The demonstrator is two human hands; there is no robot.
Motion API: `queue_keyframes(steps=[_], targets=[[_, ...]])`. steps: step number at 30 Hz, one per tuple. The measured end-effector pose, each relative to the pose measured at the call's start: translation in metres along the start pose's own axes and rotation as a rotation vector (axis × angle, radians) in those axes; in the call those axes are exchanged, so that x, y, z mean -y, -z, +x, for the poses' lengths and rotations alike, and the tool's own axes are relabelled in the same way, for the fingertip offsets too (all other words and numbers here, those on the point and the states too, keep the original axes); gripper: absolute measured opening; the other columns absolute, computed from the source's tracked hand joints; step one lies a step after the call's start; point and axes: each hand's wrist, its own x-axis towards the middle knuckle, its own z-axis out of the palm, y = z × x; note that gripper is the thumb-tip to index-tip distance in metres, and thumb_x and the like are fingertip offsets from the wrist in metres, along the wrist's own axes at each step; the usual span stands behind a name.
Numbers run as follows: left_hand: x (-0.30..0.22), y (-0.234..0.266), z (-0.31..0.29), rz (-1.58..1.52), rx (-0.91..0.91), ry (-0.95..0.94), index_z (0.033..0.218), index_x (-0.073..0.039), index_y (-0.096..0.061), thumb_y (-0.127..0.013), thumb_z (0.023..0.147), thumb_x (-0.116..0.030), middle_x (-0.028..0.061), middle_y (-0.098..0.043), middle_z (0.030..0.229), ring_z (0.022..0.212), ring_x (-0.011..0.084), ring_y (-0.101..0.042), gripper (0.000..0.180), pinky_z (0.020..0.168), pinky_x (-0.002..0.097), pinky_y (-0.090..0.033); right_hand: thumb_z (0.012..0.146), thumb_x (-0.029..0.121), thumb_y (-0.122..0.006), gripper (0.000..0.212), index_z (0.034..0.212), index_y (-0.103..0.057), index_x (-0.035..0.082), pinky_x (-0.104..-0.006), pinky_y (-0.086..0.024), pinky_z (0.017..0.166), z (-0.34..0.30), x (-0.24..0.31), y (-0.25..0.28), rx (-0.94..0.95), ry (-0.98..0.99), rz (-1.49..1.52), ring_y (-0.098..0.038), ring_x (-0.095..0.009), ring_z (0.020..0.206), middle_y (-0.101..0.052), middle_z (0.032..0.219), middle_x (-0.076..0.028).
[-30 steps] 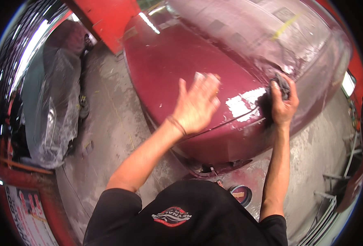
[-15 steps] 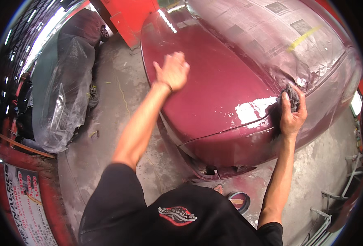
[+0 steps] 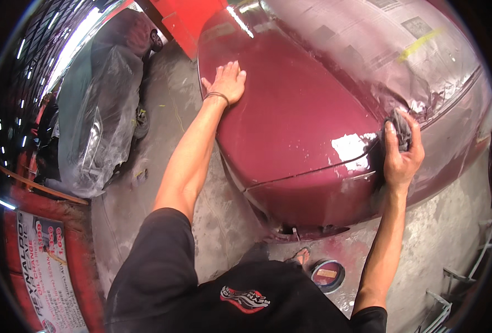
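A dark red car hood (image 3: pixel 290 116) fills the middle of the head view, glossy with a bright reflection near its right side. Fingers stretched out, my left hand (image 3: pixel 227 84) lies on or just over the hood's left edge and holds nothing. Over by the fender, my right hand (image 3: pixel 402 158) grips a dark grey cloth (image 3: pixel 400 130) between thumb and fingers. This cloth is at the hood's right rear corner, beside the masked windshield (image 3: pixel 390 55), which newspaper, clear plastic and a strip of yellow tape cover.
To the left stands another car (image 3: pixel 99 111) under plastic sheeting. A round tub (image 3: pixel 328 276) with a tan block in it sits on the concrete floor (image 3: pixel 201 244) near my foot. Metal frames (image 3: pixel 446 302) stand at lower right, a printed sign (image 3: pixel 49 272) at lower left, and a red post (image 3: pixel 184 25) behind the hood.
My left hand has shifted slightly forward and left, its fingers now turned further forward. My right hand still grips the cloth at the same corner. The whole view has shifted a little.
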Motion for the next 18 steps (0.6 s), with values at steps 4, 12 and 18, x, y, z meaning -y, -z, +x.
queue_keyframes(steps=[4,12,18], targets=[[-0.046,-0.013,-0.089,-0.018,-0.011,-0.298,0.173,-0.02,-0.022,-0.03,0.114,-0.051,0.007,-0.019,0.18,0.166,0.0339,-0.015,0.067,0.125,0.0773,-0.012,0.097,0.007,-0.077,0.028,0.125,-0.072,0.002,-0.0282,-0.055,0.087,-0.001,-0.008,0.008,-0.002,-0.081,0.01,-0.069,-0.013,0.093,-0.075,0.104,-0.008],[-0.03,0.019,-0.167,-0.04,0.105,-0.698,0.172,-0.015,-0.026,-0.035,0.115,-0.042,0.0073,-0.024,0.179,0.166,0.0327,-0.017,0.063,0.127,0.0738,-0.004,0.095,0.004,-0.076,0.03,0.124,-0.071,-0.001,-0.0302,-0.054,0.094,-0.001,-0.002,-0.002,0.058,0.017,-0.15,-0.069,-0.015,0.102,-0.074,0.11,-0.009],[0.031,-0.025,0.134,0.05,0.013,-0.368,0.167,-0.021,-0.032,-0.032,0.113,-0.048,0.002,-0.029,0.175,0.162,0.0276,-0.027,0.061,0.116,0.0874,-0.016,0.101,0.007,-0.071,0.032,0.131,-0.068,-0.002,-0.0278,-0.052,0.095,-0.008,-0.019,0.011,-0.02,-0.144,-0.139,-0.067,-0.014,0.104,-0.072,0.116,-0.007]])
